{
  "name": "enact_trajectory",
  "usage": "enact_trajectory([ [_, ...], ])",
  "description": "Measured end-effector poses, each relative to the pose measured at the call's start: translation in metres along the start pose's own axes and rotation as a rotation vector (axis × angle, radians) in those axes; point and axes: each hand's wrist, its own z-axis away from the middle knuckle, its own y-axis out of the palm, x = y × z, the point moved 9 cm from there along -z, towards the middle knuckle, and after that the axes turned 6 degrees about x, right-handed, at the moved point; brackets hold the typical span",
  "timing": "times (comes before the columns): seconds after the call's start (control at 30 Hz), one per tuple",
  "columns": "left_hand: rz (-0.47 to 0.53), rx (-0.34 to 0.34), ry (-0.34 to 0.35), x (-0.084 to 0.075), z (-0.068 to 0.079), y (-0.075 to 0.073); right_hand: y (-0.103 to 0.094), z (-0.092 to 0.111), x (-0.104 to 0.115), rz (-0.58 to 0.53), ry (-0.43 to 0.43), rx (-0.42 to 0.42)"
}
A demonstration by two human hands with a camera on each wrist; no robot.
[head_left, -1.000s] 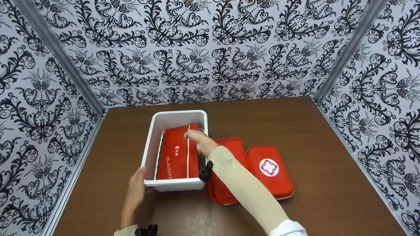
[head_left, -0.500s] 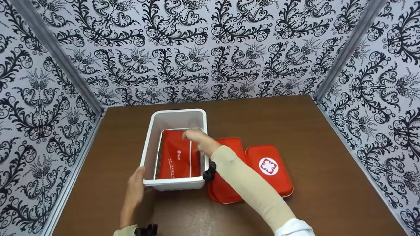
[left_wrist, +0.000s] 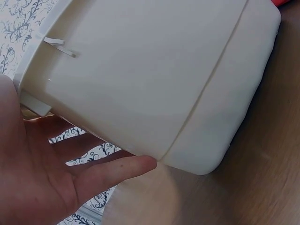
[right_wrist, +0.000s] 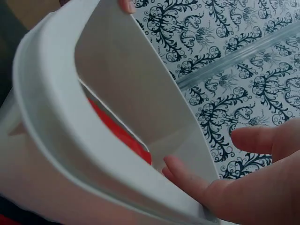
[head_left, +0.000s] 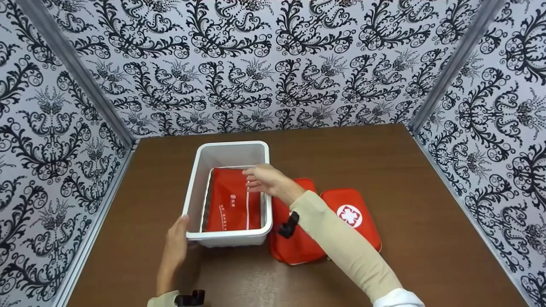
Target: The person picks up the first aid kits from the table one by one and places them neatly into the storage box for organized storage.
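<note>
A white plastic bin (head_left: 232, 234) stands on the table with a red pouch (head_left: 230, 202) lying flat inside, marked with white lettering and a white stripe. A pale-edged layer shows around the pouch; what it belongs to is unclear. My left hand (head_left: 175, 243) holds the bin's near left corner, fingers along the outer side and a fingertip on the rim. Over the bin's right rim hovers my right hand (head_left: 271, 181), its fingers loosely extended, holding nothing. In the right wrist view its thumb and fingers (right_wrist: 187, 183) are spread apart near the rim.
Right of the bin lie two red cases: a plain one (head_left: 294, 245), partly behind my right forearm, and one with a white cross emblem (head_left: 349, 215). A brown table (head_left: 409, 170) lies beneath, enclosed by patterned walls (head_left: 256, 85) at the back and sides.
The red pouch has settled lower and flatter in the bin. My right hand has come off it and drawn slightly right, fingers loosened. The left hand stays at the corner.
</note>
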Motion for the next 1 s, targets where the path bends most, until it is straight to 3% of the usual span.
enact_trajectory([
  [0.2, 0.006, 0.0, -0.001, -0.001, 0.001, -0.001, -0.008, 0.007, 0.004, 0.049, -0.086, 0.011],
  [0.5, 0.014, 0.012, -0.001, 0.0, -0.001, 0.001, -0.022, 0.028, 0.008, 0.206, -0.253, -0.063],
  [0.83, 0.037, 0.015, 0.008, 0.0, -0.002, 0.001, -0.027, 0.063, 0.017, 0.557, -0.54, -0.149],
  [1.0, 0.034, 0.021, 0.008, 0.001, -0.002, 0.0, -0.032, 0.075, 0.015, 0.686, -0.589, -0.166],
])
